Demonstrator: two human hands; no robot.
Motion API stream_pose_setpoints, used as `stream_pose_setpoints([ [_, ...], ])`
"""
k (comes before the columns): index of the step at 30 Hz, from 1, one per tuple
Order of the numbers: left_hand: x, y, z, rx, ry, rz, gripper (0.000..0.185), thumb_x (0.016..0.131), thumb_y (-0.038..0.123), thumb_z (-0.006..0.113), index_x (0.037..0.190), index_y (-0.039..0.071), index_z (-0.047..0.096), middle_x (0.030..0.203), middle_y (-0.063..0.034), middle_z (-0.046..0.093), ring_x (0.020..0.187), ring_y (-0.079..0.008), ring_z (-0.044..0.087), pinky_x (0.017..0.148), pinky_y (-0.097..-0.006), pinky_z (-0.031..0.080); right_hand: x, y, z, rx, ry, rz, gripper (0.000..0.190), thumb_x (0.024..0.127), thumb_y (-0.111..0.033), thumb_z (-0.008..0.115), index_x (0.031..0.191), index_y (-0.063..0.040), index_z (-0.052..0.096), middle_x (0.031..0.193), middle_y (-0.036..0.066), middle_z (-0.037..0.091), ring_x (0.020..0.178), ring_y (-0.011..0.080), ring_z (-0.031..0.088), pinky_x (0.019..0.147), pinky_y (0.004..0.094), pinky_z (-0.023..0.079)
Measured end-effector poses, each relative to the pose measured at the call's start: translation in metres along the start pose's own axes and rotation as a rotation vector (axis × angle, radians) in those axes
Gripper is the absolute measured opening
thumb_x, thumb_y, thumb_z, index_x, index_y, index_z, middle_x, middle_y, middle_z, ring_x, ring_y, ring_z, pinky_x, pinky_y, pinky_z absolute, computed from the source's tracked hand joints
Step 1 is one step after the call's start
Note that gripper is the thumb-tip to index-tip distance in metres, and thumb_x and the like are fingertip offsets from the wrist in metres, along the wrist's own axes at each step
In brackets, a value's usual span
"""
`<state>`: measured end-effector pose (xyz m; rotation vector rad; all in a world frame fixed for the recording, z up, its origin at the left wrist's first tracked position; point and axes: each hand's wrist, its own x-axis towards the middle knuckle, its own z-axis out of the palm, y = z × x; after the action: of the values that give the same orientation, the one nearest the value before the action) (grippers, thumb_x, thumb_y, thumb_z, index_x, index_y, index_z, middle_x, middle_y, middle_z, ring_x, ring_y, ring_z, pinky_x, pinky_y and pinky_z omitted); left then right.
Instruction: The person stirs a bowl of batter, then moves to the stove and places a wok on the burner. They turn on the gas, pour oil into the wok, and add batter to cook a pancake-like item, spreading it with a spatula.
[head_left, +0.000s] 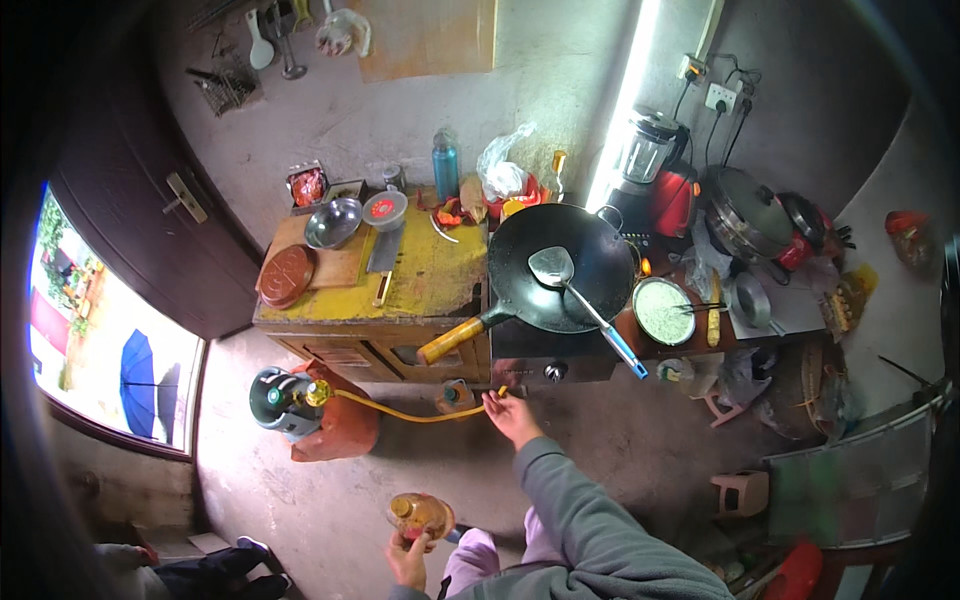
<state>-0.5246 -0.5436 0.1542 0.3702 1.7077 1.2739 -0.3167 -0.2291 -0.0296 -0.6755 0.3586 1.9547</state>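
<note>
In my left hand (409, 561) is a clear plastic bottle (427, 511) with amber-brown contents and a yellowish top facing up. I hold it low, near my knees. My right hand (514, 417) is stretched out below the front of the gas stove (551, 360), palm partly up and fingers curled. The yellow gas hose (405, 414) meets my fingertips in view. A small yellow piece (502, 391) shows there; whether it is hose or something held is unclear. On the stove sits a black wok (517, 262) with a metal spatula (555, 266) resting across it.
A gas cylinder (277, 397) stands left beneath the yellow-topped cabinet (442, 277), which bears a cleaver (385, 251), steel bowl (334, 223) and lidded tub (385, 210). Right of the wok is a bowl of pale food (660, 311) with chopsticks. Another person's legs (217, 562) show lower left.
</note>
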Motion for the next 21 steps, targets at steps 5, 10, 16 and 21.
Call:
stream_pose_setpoints([
  [5, -0.033, 0.001, 0.050, 0.010, 0.010, 0.010, 0.023, 0.086, 0.007, 0.069, 0.104, -0.002, 0.060, 0.090, -0.0121, 0.068, 0.071, -0.0177, 0.066, 0.065, -0.0295, 0.054, 0.046, 0.007, 0.026, 0.177, 0.079, -0.068, 0.019, 0.079, 0.011, 0.048, 0.093, 0.005, 0.058, 0.102, 0.015, 0.064, 0.102, 0.0312, 0.065, 0.095, 0.0410, 0.054],
  [10, -0.055, -0.001, 0.066, 0.050, -0.028, -0.038, 0.033, 0.088, 0.014, 0.070, 0.115, -0.002, 0.061, 0.102, -0.0110, 0.066, 0.082, -0.0185, 0.065, 0.072, -0.0311, 0.054, 0.048, 0.003, 0.027, 0.168, 0.128, -0.029, 0.017, 0.080, 0.010, 0.047, 0.095, 0.005, 0.054, 0.098, 0.015, 0.063, 0.093, 0.0316, 0.066, 0.090, 0.0412, 0.057],
  [16, -0.053, 0.000, 0.074, 0.085, -0.006, -0.080, 0.035, 0.088, 0.016, 0.070, 0.117, -0.002, 0.060, 0.103, -0.0112, 0.066, 0.084, -0.0186, 0.065, 0.074, -0.0313, 0.054, 0.053, 0.003, 0.034, 0.155, 0.200, -0.030, 0.014, 0.080, 0.008, 0.050, 0.093, 0.004, 0.054, 0.096, 0.014, 0.063, 0.093, 0.0297, 0.066, 0.090, 0.0387, 0.057],
  [21, -0.046, 0.008, 0.086, 0.016, 0.107, 0.021, 0.017, 0.084, 0.002, 0.069, 0.099, -0.002, 0.061, 0.084, -0.0117, 0.069, 0.066, -0.0169, 0.067, 0.061, -0.0282, 0.055, 0.055, 0.003, 0.031, 0.131, 0.221, -0.044, 0.017, 0.081, 0.006, 0.053, 0.097, 0.005, 0.058, 0.100, 0.014, 0.064, 0.097, 0.0287, 0.066, 0.090, 0.0366, 0.056],
])
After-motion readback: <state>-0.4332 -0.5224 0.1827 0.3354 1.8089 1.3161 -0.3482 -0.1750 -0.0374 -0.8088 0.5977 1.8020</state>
